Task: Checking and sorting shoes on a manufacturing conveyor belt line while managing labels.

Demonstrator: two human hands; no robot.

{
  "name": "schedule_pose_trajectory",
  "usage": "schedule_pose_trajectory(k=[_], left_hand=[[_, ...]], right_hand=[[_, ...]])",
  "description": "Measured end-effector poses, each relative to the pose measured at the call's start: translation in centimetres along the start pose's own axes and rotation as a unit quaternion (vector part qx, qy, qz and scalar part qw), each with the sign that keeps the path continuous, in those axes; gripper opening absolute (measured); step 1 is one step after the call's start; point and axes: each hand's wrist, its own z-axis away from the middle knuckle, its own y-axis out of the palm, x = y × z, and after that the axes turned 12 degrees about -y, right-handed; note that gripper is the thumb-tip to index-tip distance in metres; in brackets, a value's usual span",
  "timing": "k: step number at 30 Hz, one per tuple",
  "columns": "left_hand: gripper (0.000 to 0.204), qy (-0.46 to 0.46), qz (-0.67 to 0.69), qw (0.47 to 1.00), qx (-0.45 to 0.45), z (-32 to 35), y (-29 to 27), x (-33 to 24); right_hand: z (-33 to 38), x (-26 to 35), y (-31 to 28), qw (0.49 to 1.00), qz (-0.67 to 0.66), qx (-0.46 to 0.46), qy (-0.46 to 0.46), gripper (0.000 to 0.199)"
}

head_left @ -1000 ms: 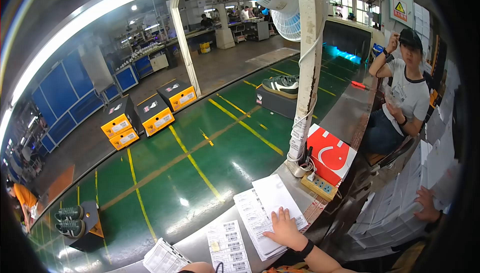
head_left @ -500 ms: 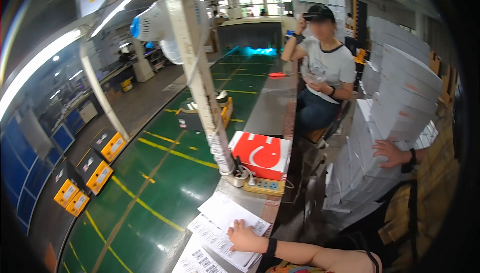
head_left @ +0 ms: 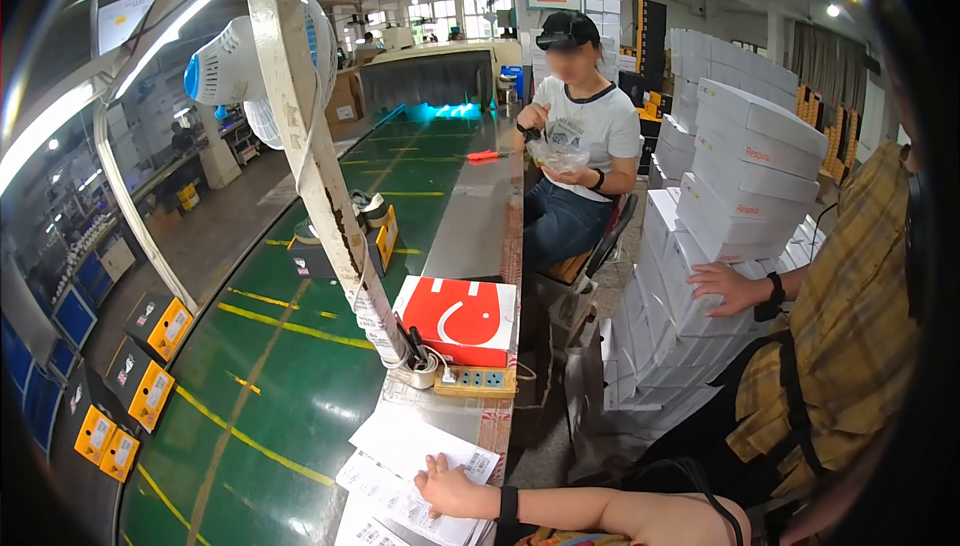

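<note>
My right hand (head_left: 452,493) rests palm down on a loose stack of white printed sheets (head_left: 390,446) near the lower edge. Its fingers are spread and bent against the top sheets, and a dark band circles the wrist. The sheets overlap unevenly along the near side of the worktable, and some run out of view below. Just beyond them is a yellow power strip (head_left: 475,380) with a plug in it. Behind that strip sits a red and white box (head_left: 458,311). My left hand is out of view.
A white post (head_left: 308,146) with a fan stands beside the green conveyor (head_left: 300,386). Black and orange boxes (head_left: 140,386) line its left side. A seated person (head_left: 590,136) holds a clear bag. Someone in plaid (head_left: 830,346) touches stacked white boxes (head_left: 750,166) at right.
The view has swung slightly right, so the scene sits farther left. My right hand stays on the sheets. The seated person's raised hand has come down from the head to the chest.
</note>
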Motion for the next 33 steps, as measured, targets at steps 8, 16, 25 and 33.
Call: schedule_pose_trajectory(k=[8, 16, 25, 33], left_hand=[[0.065, -0.021, 0.072, 0.995, -0.069, -0.1, 0.9, -0.6], [0.062, -0.02, 0.159, 0.981, -0.108, -0.7, 2.3, -0.4], [0.057, 0.019, 0.182, 0.983, -0.023, -2.1, 1.2, 1.4], [0.051, 0.013, 0.147, 0.989, 0.017, -2.0, 1.0, 2.7]], right_hand=[[0.8, 0.2, -0.1, 0.999, 0.018, -0.028, -0.007, 0.08], [0.0, 0.2, -0.1, 1.0, -0.028, -0.001, 0.01, 0.079], [-0.9, 0.5, 0.2, 0.999, -0.004, 0.032, 0.009, 0.079], [-0.9, -0.2, 1.4, 0.999, 0.018, 0.01, 0.026, 0.074]])
